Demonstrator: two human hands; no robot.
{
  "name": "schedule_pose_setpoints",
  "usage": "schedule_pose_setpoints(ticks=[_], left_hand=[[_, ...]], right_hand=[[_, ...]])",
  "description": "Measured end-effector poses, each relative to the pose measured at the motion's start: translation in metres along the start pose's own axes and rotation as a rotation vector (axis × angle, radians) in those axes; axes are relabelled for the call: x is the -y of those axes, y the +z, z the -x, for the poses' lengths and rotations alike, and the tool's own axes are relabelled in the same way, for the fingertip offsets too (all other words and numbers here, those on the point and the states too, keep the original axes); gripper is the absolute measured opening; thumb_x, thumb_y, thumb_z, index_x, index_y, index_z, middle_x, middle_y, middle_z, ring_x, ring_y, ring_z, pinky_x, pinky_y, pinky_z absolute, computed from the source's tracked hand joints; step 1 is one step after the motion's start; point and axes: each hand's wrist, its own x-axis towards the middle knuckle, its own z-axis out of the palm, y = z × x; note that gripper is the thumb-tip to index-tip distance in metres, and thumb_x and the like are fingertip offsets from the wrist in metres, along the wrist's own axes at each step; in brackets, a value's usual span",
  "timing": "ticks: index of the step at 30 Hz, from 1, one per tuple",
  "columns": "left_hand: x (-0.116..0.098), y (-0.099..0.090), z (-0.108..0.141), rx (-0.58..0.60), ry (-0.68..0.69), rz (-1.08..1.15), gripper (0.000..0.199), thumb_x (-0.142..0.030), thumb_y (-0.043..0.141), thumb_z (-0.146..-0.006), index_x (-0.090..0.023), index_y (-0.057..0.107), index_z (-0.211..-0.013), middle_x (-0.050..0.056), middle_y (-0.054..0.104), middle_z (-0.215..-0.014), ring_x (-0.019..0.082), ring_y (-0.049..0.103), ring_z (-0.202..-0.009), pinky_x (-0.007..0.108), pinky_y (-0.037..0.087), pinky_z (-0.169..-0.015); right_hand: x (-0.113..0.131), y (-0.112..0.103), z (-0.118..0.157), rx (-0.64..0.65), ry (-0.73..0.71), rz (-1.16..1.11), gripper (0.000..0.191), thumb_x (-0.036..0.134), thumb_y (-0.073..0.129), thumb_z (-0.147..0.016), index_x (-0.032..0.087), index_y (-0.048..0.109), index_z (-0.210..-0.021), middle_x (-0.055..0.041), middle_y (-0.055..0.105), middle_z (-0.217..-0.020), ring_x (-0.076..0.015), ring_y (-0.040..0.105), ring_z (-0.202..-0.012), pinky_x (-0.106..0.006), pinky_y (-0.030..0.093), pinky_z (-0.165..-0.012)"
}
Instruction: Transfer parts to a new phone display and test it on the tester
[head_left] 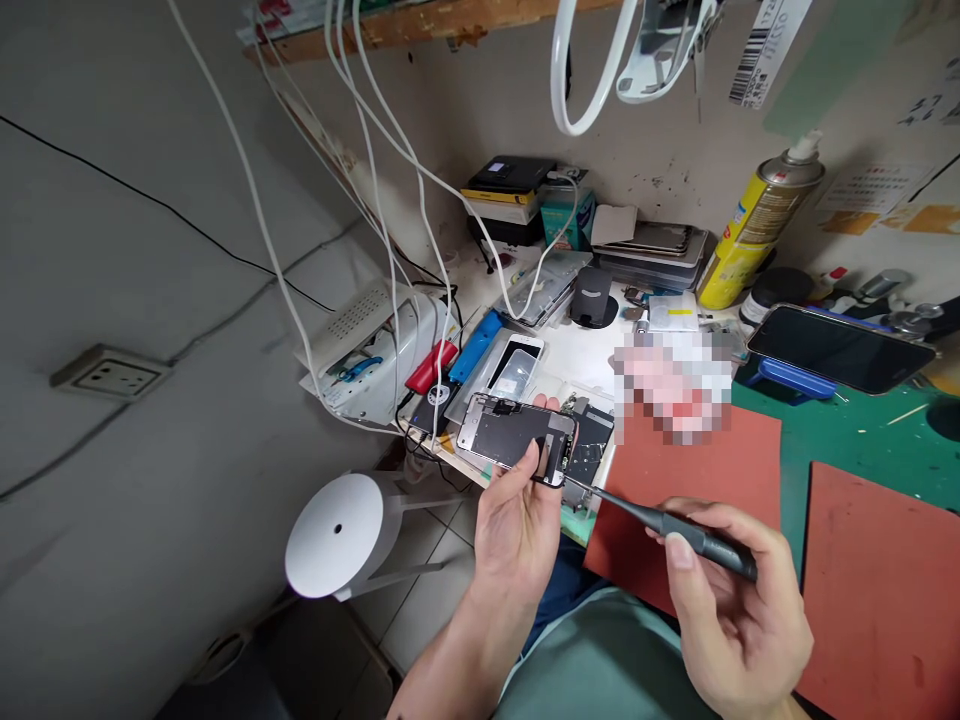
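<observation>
My left hand (519, 510) grips a phone screen assembly (504, 437), its dark metal back turned up, thumb across the face and fingertips showing behind the far edge. In my right hand (739, 600) is a slim dark screwdriver (694, 540), pinched between thumb and fingers. Its thin shaft reaches left to the lower right corner of the screen assembly; whether the tip touches it I cannot tell. Just behind the assembly lies an opened phone body (589, 440) with its inner parts bare.
Red mats (705, 480) cover part of the green bench top. A phone (840, 345) leans on a blue stand at right, by a yellow spray can (761, 225). White cables (420, 170) hang down at left above a white stool (337, 535). One patch is blurred.
</observation>
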Motion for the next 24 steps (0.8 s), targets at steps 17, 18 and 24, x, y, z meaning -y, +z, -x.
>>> schedule_pose_setpoints(ticks=[17,18,24], left_hand=[[0.0017,-0.0014,-0.0014,0.013,0.001,0.011,0.066,0.006,0.055,-0.099,-0.020,0.054,-0.160,0.014,0.071,-0.149,0.031,0.061,-0.144,0.050,0.045,-0.126],[0.0016,-0.0018,-0.0015,0.010,0.000,0.011,0.066,0.006,0.055,-0.100,-0.020,0.054,-0.160,0.014,0.071,-0.149,0.031,0.061,-0.144,0.050,0.045,-0.126],[0.0028,-0.0030,-0.0030,0.012,0.001,0.003,0.067,0.005,0.055,-0.100,-0.020,0.052,-0.162,0.014,0.070,-0.149,0.030,0.063,-0.142,0.048,0.044,-0.127]], right_hand=[[-0.0041,0.0033,0.0047,-0.064,0.055,-0.043,0.040,0.015,0.084,-0.091,0.019,0.069,-0.128,-0.0076,0.082,-0.105,-0.0187,0.084,-0.086,-0.023,0.071,-0.080],[-0.0044,0.0035,0.0050,-0.076,0.058,-0.048,0.039,0.015,0.084,-0.090,0.019,0.070,-0.127,-0.0077,0.082,-0.105,-0.0190,0.084,-0.086,-0.024,0.071,-0.079],[-0.0039,0.0025,0.0044,-0.114,0.085,-0.069,0.037,0.017,0.085,-0.090,0.019,0.070,-0.124,-0.0089,0.082,-0.104,-0.0226,0.084,-0.088,-0.029,0.074,-0.074]])
